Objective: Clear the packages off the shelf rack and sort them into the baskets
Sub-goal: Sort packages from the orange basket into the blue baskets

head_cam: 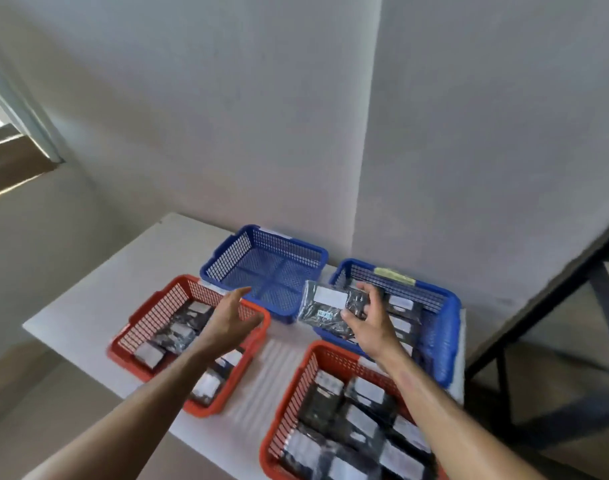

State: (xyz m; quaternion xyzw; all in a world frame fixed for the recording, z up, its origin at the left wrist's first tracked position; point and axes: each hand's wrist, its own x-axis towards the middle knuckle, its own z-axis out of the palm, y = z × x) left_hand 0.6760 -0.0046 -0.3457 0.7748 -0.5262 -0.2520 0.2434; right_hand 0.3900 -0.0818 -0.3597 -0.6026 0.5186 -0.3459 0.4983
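My right hand (pixel 368 315) grips a black package with a white label (pixel 325 303), holding it above the gap between the two blue baskets. The far left blue basket (pixel 226 258) holds nothing. Several black packages lie in the right blue basket (pixel 450 327). My left hand (pixel 232 313) hovers flat and holds nothing over the left red basket (pixel 147 306), which contains several packages. The near red basket (pixel 289 393) is packed with several labelled black packages.
All the baskets stand on a white table (pixel 98 292) set in a corner of grey walls. A dark metal rack frame (pixel 555 289) rises at the right. A window (pixel 8 150) is at the far left.
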